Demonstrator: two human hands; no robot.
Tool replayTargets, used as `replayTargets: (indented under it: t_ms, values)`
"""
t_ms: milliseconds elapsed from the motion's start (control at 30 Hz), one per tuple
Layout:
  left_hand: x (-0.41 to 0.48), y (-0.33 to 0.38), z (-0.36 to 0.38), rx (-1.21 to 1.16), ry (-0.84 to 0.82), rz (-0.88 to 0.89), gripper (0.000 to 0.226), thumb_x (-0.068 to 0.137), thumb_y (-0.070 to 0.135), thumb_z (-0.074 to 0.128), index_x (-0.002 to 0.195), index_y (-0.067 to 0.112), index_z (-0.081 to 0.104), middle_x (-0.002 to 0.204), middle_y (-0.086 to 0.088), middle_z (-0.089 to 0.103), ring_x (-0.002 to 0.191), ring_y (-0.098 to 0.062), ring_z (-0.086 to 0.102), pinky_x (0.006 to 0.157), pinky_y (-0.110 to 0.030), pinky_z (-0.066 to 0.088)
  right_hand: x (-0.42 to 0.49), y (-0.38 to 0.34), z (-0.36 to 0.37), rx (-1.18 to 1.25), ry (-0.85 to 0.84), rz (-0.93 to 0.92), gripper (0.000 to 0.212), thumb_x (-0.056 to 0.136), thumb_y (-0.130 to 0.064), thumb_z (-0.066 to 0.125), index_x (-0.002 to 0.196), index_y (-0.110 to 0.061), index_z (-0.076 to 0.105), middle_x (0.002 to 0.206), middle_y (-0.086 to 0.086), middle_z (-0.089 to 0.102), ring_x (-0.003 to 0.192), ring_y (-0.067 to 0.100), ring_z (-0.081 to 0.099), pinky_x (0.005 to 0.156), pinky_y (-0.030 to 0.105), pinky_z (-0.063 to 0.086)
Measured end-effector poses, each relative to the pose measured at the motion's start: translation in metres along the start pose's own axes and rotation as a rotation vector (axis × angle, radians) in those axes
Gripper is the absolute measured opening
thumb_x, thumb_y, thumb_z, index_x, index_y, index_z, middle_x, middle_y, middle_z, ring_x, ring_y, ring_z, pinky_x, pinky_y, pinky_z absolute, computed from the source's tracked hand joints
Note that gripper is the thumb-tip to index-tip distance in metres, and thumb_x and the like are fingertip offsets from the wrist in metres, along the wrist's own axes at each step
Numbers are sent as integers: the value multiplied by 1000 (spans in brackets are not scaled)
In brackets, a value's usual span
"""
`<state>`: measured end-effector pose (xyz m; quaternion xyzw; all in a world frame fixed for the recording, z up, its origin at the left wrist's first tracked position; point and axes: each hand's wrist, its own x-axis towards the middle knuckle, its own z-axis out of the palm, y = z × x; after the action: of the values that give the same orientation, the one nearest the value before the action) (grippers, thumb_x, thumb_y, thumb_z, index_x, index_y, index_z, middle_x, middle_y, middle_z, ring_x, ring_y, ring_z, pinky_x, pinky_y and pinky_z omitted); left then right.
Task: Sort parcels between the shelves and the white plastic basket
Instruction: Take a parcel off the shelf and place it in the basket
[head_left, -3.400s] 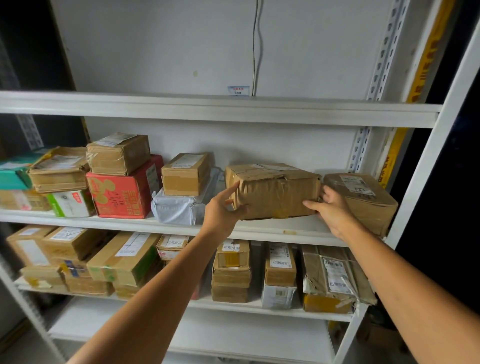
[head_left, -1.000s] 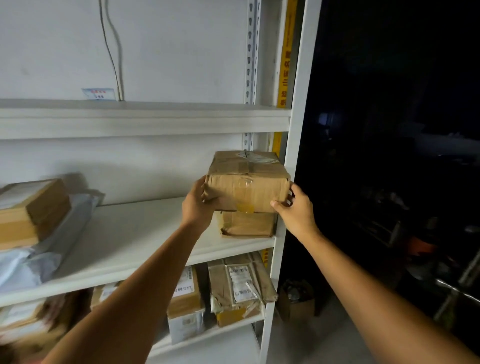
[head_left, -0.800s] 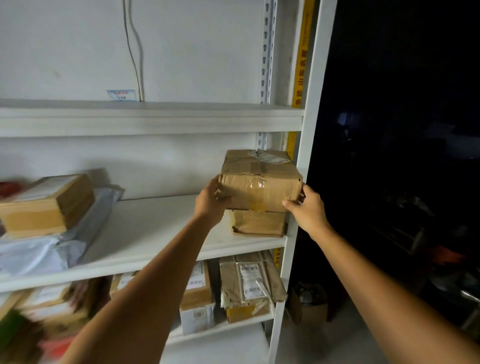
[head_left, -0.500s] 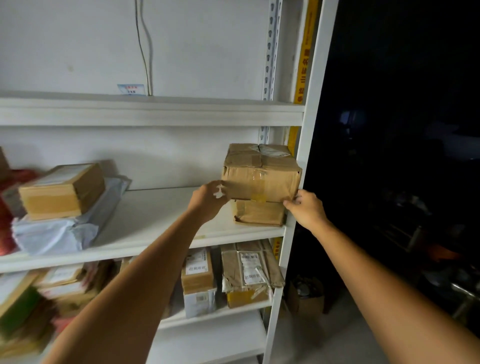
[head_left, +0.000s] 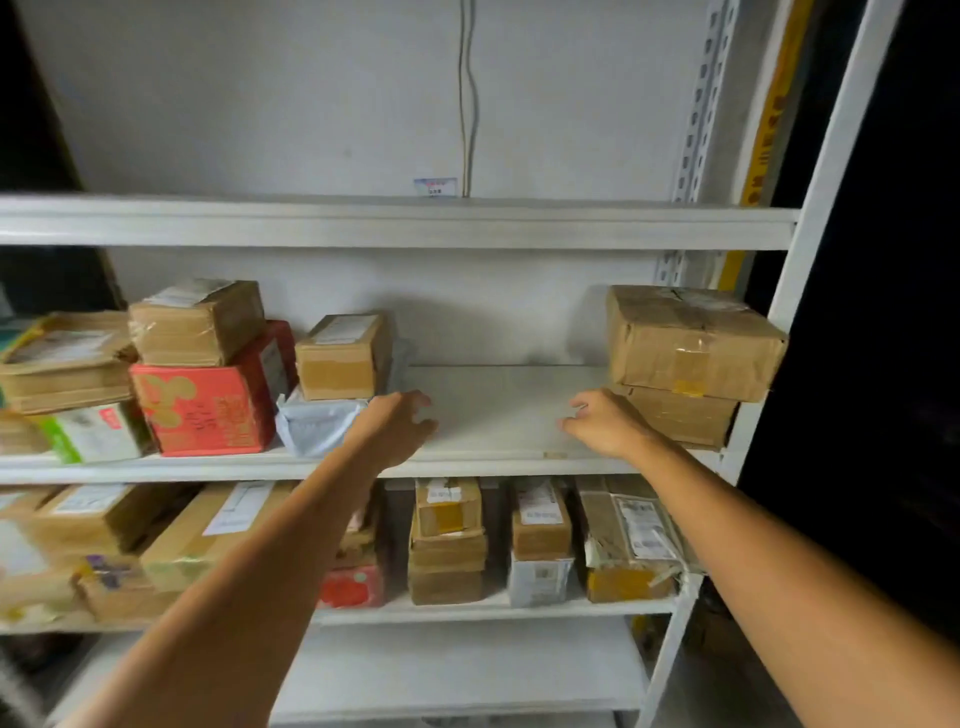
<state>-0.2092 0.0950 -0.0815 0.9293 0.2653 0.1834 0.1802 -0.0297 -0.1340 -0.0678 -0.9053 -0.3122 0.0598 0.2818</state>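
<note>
Top parcel (head_left: 691, 340): a brown cardboard box, creased and dented, wrapped in glossy clear tape, with a yellow tape patch low on its front face. It sits at the right end of the middle shelf, against the white upright post (head_left: 810, 218).
Lower parcel (head_left: 680, 415): a flatter brown carton directly under the top parcel and carrying it.
Middle shelf (head_left: 498, 410): a white painted board, smooth and matte, bare between the two hands.
Left hand (head_left: 397, 428): over the bare board just right of the grey mailer, fingers loosely curled and grasping nothing.
Right hand (head_left: 605, 423): just beside the lower parcel's left corner, fingers relaxed and slightly bent, holding nothing. Whether it touches the carton cannot be told.
Grey mailer (head_left: 317, 423): a soft, wrinkled plastic bag with a small taped carton (head_left: 340, 358) lying on it.
Red box (head_left: 202, 410): printed cardboard left of the mailer, with a tape-wrapped brown box (head_left: 197, 322) on top.
Lower shelf (head_left: 493, 605): rows of small labelled brown cartons, some stacked.
Upper shelf (head_left: 395, 223): a white board with a thin cable (head_left: 467, 93) running down the wall to it.
</note>
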Motion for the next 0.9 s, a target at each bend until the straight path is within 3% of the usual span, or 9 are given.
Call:
replayTargets:
  t_ms: [267, 367, 433, 467, 567, 600, 700, 800, 900]
  values:
    - [-6, -105, -67, 40, 199, -233, 40, 90, 40, 62, 127, 26, 59, 114, -4, 68, 96, -25, 66, 80, -31, 55, 70, -113, 67, 140, -79, -226, 56, 91, -42, 65, 137, -13, 53, 135, 9, 59, 120, 27, 58, 96, 30, 44]
    - [9, -122, -72, -6, 296, -288, 32, 91, 42, 61, 116, 22, 62, 78, 11, 63, 65, -10, 63, 50, -21, 51, 101, -146, 90, 210, -73, -299, 55, 90, -41, 65, 135, -10, 56, 132, 10, 61, 119, 28, 58, 92, 28, 42]
    - [25, -128, -72, -44, 363, -342, 31, 91, 46, 59, 111, 21, 62, 72, 15, 57, 58, -3, 55, 41, -17, 40, 126, -165, 103, 255, -74, -333, 55, 91, -43, 64, 135, -10, 56, 134, 11, 60, 122, 28, 57, 94, 28, 42]
    - [34, -130, -70, -99, 383, -364, 34, 91, 46, 60, 114, 22, 62, 77, 14, 61, 61, -4, 57, 45, -17, 42, 138, -173, 108, 293, -80, -339, 57, 91, -45, 62, 136, -11, 55, 136, 11, 59, 124, 28, 55, 97, 30, 42]
    - [60, -134, -65, -307, 394, -395, 45, 93, 48, 57, 129, 21, 57, 104, 6, 66, 90, -15, 65, 78, -32, 55, 172, -192, 118, 431, -97, -309, 62, 91, -52, 59, 138, -11, 52, 139, 10, 56, 126, 28, 53, 100, 33, 41]
    - [68, -133, -63, -382, 393, -401, 46, 93, 49, 56, 129, 21, 56, 104, 7, 67, 93, -14, 66, 81, -33, 56, 181, -196, 121, 469, -118, -289, 64, 90, -54, 59, 137, -11, 52, 138, 9, 56, 126, 28, 53, 98, 33, 42]
    - [91, -127, -54, -644, 423, -469, 53, 91, 50, 59, 131, 16, 56, 98, 4, 70, 80, -6, 67, 70, -24, 54, 200, -203, 134, 572, -299, -242, 64, 84, -61, 60, 128, -15, 59, 129, 5, 62, 115, 25, 59, 85, 32, 47]
    - [102, -121, -47, -763, 426, -498, 56, 93, 41, 60, 136, 8, 50, 113, -17, 66, 83, -19, 64, 72, -33, 54, 204, -207, 143, 690, -477, -166, 54, 80, -61, 62, 118, -24, 60, 113, 2, 66, 98, 26, 66, 69, 41, 59]
    - [95, -113, -49, -810, 429, -488, 52, 94, 34, 61, 137, 9, 48, 102, -11, 65, 79, -17, 64, 70, -31, 54, 201, -209, 146, 777, -563, -171, 52, 78, -57, 67, 119, -27, 58, 113, 5, 65, 95, 28, 67, 59, 40, 60]
